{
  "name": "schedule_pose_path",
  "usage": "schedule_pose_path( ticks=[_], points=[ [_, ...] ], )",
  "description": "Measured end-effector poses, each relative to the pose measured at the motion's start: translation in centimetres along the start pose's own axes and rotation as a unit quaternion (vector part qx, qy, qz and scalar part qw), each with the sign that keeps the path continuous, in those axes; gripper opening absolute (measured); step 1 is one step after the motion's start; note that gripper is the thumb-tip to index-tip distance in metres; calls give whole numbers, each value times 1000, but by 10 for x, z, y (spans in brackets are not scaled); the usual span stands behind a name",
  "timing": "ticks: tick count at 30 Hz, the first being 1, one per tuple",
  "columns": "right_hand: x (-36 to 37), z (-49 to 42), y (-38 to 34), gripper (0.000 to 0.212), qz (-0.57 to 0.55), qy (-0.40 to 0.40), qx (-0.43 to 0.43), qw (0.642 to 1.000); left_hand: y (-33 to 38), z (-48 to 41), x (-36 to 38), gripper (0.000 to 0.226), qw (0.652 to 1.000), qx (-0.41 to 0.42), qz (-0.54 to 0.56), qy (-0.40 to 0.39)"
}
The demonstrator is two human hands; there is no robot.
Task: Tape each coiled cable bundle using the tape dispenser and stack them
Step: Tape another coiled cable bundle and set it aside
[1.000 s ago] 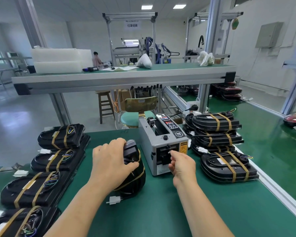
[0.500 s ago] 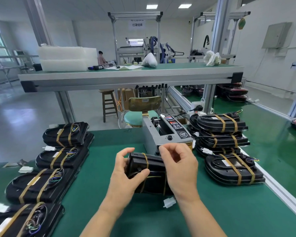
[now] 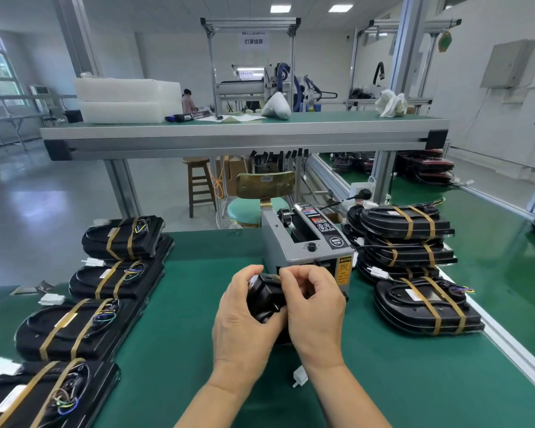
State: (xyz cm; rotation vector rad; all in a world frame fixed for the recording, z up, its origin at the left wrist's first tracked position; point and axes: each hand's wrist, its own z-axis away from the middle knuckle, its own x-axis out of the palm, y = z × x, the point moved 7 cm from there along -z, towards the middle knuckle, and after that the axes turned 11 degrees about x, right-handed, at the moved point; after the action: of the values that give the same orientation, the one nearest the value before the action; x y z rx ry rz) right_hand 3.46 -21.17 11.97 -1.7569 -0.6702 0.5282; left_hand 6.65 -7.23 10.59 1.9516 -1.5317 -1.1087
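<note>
Both hands are clamped on the cable bundle (image 3: 264, 299): left hand (image 3: 244, 319) cups its left side, right hand (image 3: 315, 307) curls over its top. It's held over the desk (image 3: 183, 304), right at the tape dispenser's (image 3: 306, 248) near face. Half a second ago the hands were wider apart, and more of the bundle showed.

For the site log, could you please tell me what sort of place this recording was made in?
Probably a factory assembly line: a green-matted workbench, an electric tape dispenser, and rows and stacks of taped cable bundles on both sides.
</note>
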Motion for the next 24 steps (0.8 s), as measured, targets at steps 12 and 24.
schedule_pose_path(
  ticks=[12,24],
  points=[
    [-2,8,4,15,-10,32,10,999,10,3,4,70,998,25,-54,32],
    [-1,10,-1,22,-16,9,-5,1000,10,3,5,65,997,28,-57,34]
  ],
)
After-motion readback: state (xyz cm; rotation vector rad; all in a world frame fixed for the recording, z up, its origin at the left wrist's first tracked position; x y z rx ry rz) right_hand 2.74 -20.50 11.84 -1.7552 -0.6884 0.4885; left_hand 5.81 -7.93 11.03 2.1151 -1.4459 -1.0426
